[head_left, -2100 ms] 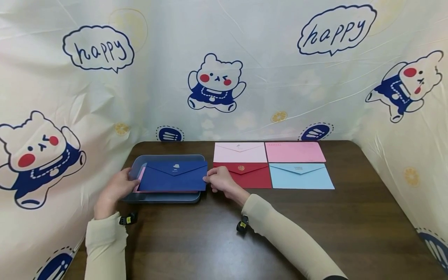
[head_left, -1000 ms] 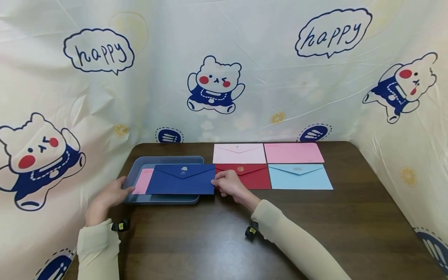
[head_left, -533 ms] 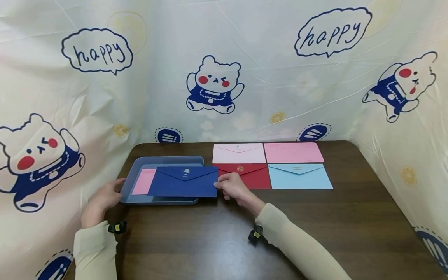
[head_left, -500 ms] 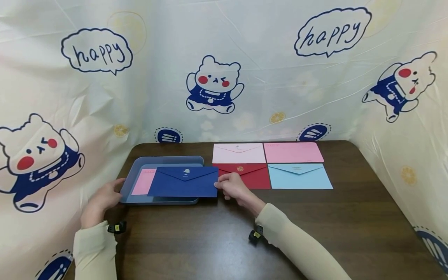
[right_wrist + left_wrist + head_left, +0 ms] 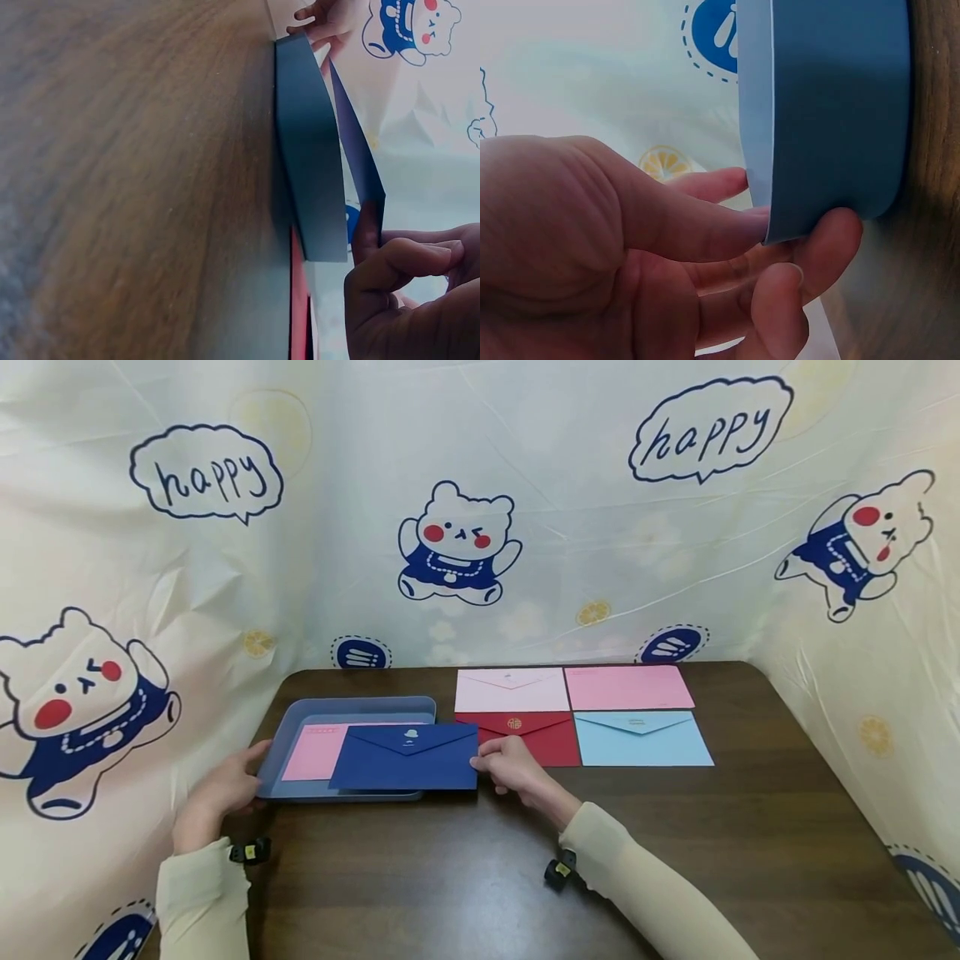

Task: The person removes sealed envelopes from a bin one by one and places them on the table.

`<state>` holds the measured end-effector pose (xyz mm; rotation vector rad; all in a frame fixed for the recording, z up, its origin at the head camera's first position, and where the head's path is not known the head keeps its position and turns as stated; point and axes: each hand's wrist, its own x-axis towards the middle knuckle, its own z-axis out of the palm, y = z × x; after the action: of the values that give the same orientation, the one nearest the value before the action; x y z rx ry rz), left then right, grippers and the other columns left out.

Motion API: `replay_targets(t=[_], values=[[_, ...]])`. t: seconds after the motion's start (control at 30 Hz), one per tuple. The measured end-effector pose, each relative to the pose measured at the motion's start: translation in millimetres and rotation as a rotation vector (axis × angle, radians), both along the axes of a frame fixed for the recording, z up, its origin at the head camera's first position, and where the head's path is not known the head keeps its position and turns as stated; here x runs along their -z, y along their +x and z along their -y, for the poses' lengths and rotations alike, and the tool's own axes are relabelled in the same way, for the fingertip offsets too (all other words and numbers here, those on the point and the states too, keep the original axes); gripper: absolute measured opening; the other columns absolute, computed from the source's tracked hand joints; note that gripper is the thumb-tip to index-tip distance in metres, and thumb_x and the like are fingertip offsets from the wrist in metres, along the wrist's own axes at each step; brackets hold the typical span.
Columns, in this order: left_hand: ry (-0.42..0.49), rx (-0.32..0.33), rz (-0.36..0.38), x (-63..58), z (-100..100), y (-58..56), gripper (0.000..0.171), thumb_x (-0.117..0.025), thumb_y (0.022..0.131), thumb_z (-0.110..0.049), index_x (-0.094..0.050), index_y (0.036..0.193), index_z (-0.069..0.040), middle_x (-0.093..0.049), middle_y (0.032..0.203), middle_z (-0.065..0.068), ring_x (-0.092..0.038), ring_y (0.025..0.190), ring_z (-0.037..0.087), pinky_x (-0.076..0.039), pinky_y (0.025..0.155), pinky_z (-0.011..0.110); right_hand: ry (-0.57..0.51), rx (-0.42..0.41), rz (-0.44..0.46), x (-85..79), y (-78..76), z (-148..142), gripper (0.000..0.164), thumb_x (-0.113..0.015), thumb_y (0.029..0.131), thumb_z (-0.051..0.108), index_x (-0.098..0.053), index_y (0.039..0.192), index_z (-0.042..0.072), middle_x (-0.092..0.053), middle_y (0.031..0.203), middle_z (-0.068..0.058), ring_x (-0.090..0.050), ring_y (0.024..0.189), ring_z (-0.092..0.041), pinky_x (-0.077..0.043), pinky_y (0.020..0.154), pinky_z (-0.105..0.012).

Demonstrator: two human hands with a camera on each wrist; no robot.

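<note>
A dark blue envelope (image 5: 405, 760) with a pointed flap hangs partly over the right side of the blue-grey tray (image 5: 279, 747). My right hand (image 5: 517, 768) pinches the envelope's right end; in the right wrist view the envelope (image 5: 356, 142) is raised above the tray's rim. At the tray's left end, my left hand (image 5: 225, 785) grips the wall, thumb at the rim and fingers against the outer side, as the left wrist view shows. A pink envelope (image 5: 311, 756) lies inside the tray, its right part hidden under the blue one.
To the right, envelopes lie in two rows on the brown table (image 5: 420, 877): white-pink (image 5: 513, 697) and pink (image 5: 630, 687) behind, red (image 5: 543, 743) and light blue (image 5: 645, 747) in front. The red one is partly covered. A printed curtain (image 5: 570, 527) stands behind.
The right hand has drawn the blue envelope rightward and a little nearer, uncovering more of the pink one. The left hand has left the envelope's left end and taken hold of the tray.
</note>
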<state>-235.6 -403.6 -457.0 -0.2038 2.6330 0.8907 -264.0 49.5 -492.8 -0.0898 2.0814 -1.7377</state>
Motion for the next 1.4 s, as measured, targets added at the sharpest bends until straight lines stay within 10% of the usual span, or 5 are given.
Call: replay_targets(t=[1.4], values=[[-0.018, -0.005, 0.025, -5.9, -5, 2.5, 0.075, -0.044, 0.095, 0.006, -0.015, 0.164, 0.002, -0.034, 0.137, 0.049, -0.066, 0.075, 0.027, -0.056, 0.067, 0.039, 0.04, -0.013, -0.018, -2.4, 10.7, -35, 0.014, -0.07, 0.1, 0.015, -0.076, 0.103, 0.003, -0.044, 0.057, -0.002, -0.036, 0.046, -0.013, -0.034, 0.047, -0.025]])
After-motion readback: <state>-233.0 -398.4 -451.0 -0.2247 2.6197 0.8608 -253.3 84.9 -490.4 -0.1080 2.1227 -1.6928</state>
